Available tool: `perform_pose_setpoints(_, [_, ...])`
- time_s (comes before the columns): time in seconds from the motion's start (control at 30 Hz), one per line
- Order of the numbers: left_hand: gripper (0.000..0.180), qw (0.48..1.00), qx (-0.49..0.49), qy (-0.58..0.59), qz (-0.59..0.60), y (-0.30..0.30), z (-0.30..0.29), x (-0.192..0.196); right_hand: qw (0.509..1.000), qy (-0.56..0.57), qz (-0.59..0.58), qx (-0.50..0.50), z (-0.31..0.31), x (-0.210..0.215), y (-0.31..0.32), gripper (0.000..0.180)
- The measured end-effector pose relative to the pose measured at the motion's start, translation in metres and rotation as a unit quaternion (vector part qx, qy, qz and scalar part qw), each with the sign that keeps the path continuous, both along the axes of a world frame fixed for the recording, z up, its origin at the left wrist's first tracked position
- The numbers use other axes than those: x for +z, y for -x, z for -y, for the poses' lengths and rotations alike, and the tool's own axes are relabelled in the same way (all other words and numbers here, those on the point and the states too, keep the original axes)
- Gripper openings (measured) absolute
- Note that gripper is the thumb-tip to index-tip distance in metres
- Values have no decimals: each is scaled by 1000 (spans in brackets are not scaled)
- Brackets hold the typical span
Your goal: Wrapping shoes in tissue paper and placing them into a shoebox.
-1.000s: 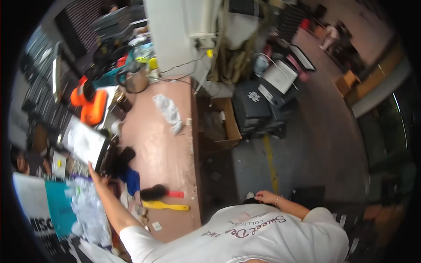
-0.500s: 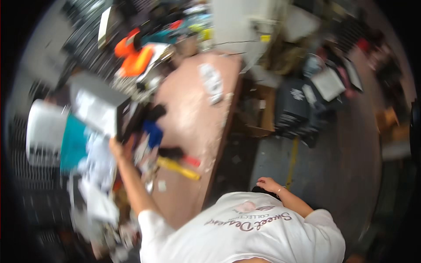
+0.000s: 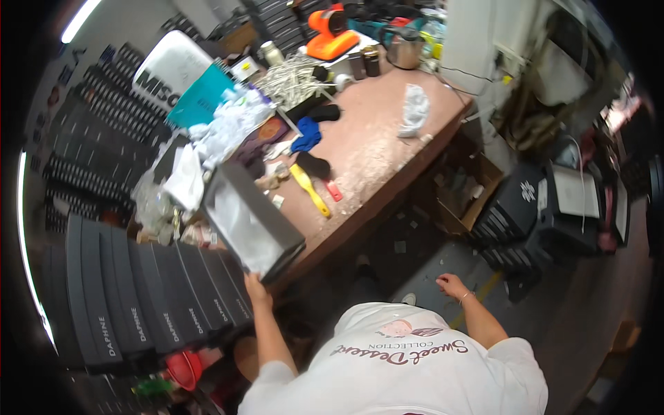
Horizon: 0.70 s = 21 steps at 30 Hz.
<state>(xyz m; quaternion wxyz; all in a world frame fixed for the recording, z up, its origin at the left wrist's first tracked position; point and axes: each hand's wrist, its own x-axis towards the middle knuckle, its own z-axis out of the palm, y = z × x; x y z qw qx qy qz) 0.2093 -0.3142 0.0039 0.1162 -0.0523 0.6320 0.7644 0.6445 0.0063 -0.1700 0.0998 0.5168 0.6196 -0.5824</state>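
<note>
Grey box point(image 3: 268, 216), left of centre, slants lengthwise down to the gripping left hand point(image 3: 256, 289); loosely curled, empty right hand point(image 3: 452, 284) apart.

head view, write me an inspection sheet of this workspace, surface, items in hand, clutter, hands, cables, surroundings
Surface: pinkish-brown table, scuffed and pale along its near edge.
Job's things: gray box, tilted, white paper-like area on it; whether it touches the table is unclear.
Clutter: yellow brush, red-handled brush, blue cloth and crumpled white item on the table.
Hands: left hand grips the gray box at its lower end; right hand touches nothing visible.
Cables: white cable hangs over stacked items at right.
Surroundings: dark box stacks at left; open cardboard box on the floor beyond the table.
</note>
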Motion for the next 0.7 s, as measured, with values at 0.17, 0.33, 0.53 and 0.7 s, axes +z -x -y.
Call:
perform_pose_setpoints(0.17, [34,954,106,258,111,66,147,-192,997,52,-25,45,5,-17,-27,34])
perform_pose_setpoints(0.33, [52,821,154,534,-129,34,60,-116,969,-112,-196,-104,-53,91,-55,32])
perform_pose_setpoints(0.53, [53,828,-38,389,-403,-62,-142,-12,863,-357,-249,-256,-165,240,-170,24])
perform_pose_setpoints(0.7, [52,854,-306,220,-359,-218,-280,-10,737,-544,-214,-338,-313,308,-275,32])
